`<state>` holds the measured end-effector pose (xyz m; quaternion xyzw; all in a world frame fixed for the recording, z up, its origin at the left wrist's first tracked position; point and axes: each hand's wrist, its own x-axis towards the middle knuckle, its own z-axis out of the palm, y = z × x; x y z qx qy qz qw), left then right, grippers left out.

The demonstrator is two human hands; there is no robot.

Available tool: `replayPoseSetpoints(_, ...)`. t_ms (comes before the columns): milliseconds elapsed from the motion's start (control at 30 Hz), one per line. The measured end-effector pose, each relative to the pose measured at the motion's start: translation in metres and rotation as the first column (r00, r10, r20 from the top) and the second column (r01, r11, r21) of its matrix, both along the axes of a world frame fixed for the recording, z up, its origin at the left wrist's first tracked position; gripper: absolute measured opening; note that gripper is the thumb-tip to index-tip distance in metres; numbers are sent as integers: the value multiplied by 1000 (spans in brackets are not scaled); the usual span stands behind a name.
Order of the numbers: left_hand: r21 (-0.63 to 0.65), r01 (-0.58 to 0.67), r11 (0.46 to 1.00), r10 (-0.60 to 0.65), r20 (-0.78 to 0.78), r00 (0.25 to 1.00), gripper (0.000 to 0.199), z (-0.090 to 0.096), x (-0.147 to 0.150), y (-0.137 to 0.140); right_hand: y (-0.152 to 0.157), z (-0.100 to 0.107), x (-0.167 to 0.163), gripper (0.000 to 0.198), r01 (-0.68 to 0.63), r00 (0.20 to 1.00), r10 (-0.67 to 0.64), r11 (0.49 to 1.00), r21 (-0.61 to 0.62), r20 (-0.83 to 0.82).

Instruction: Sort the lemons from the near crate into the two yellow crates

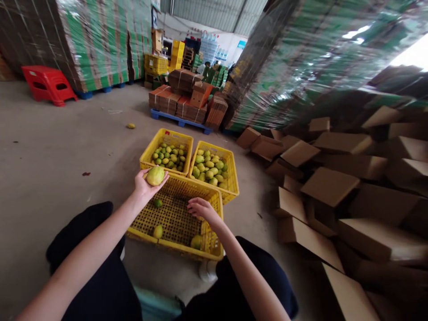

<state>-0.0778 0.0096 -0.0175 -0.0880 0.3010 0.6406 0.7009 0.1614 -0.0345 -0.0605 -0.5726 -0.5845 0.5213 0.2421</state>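
Note:
My left hand [147, 183] is closed around a large yellow-green lemon [155, 176], held up at the far left rim of the nearest yellow crate [187, 252]. Over the right half of that crate hangs my right hand [201, 208], its fingers loosely bent and slightly apart, with no fruit visible in them. Inside the crate lie a small green lemon [158, 203], a yellow-green lemon [158, 231] and another lemon [196, 242] by the near right corner. Just beyond stand a left crate [147, 156] of smaller green and yellow lemons and a right crate [234, 178] of larger ones.
Many cardboard boxes [331, 185] are heaped on the right. Flattened cartons [192, 109] sit on a blue pallet [180, 121] ahead. A red stool [50, 84] stands at left near wrapped stacks [103, 44]. One lemon [130, 126] lies on the floor.

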Motion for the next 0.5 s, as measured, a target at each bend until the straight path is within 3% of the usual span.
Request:
replayPoseSetpoints(100,-37,59,998,-61,-66,996,26,-22,3,4,-3,-10,-1,17,-167,929,120,980,106,351)
replayPoseSetpoints(167,-126,220,967,-237,-140,961,21,-45,8,1,-10,-15,-5,10,-237,865,172,968,81,470)
replayPoseSetpoints(233,-281,411,867,-469,-183,864,15,-74,14,-8,-21,-16,-12,6,-336,770,251,941,39,587)
replayPoseSetpoints(267,-373,495,785,-585,-183,790,9,-90,18,-15,-26,-15,-15,9,-390,712,294,921,10,638)
replayPoseSetpoints(300,-426,532,732,-643,-174,746,4,-106,22,-24,-31,-13,-18,13,-438,651,332,899,-19,683)
replayPoseSetpoints(367,-458,569,683,-694,-164,701,9,-133,31,-44,-40,-9,-22,23,-520,533,402,850,-87,744)
replayPoseSetpoints(400,-516,599,612,-752,-145,643,18,-144,35,-53,-43,-7,-23,26,-551,480,432,826,-121,763)
replayPoseSetpoints(500,-508,628,590,-784,-175,595,27,-161,47,-71,-52,-1,-22,30,-613,370,490,767,-189,789)
